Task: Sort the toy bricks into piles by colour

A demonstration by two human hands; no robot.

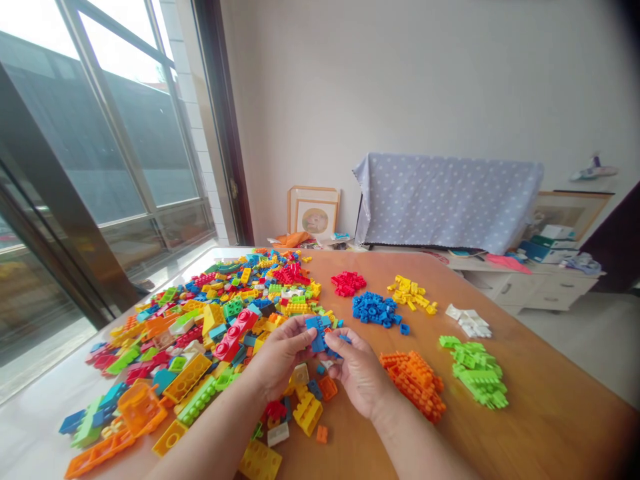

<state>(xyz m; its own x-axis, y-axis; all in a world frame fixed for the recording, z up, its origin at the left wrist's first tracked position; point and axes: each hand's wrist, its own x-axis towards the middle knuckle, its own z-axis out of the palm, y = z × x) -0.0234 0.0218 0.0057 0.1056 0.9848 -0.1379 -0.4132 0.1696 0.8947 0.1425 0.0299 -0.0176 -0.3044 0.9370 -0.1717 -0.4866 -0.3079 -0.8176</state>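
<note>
Blue toy building bricks (318, 335) are between my two hands, near the middle of the wooden table (360, 413). My left hand (283, 353) grips them from the left, thumb on top. From the right, my right hand (361, 372) pinches the blue bricks, its thumb partly covering them. How many pieces are held, and whether they are joined, I cannot tell. Just left of my hands spreads a large mixed heap of bricks (239, 337) in many colours. A yellow brick (308, 415) and a small orange brick (322, 435) lie below my hands.
Sorted piles lie to the right: red bricks (349, 284), blue bricks (376, 310), yellow bricks (413, 293), white bricks (469, 321), orange bricks (413, 385) and green bricks (477, 373). A window (135, 120) is at the left. A dotted cloth (450, 200) hangs behind the table.
</note>
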